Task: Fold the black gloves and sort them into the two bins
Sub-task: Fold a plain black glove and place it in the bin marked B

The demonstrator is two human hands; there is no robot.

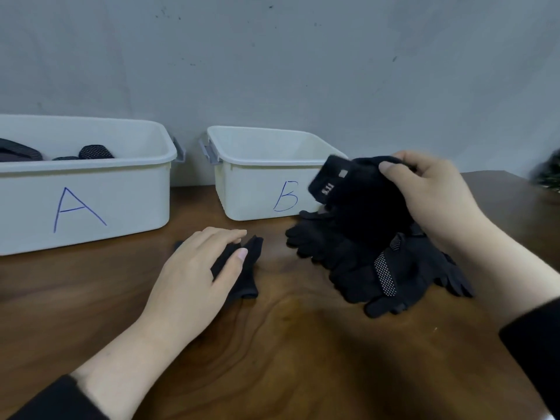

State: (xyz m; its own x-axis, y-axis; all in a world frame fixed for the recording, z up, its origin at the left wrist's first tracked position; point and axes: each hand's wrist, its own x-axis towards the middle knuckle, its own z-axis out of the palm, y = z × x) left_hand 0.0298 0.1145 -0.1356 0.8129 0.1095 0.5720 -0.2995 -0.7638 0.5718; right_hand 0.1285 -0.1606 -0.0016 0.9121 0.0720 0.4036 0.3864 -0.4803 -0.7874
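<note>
My left hand lies flat, fingers straight, on a small black glove on the wooden table. My right hand grips a black glove lifted just above a heap of black gloves at the right. Two white bins stand at the back: bin A at the left with several dark gloves inside, and bin B in the middle, whose inside shows no gloves from here. The lifted glove hangs in front of bin B's right corner.
A grey wall rises behind the bins. A dark blurred object sits at the far right edge of the table. Bare wood shows between my hands and toward the front.
</note>
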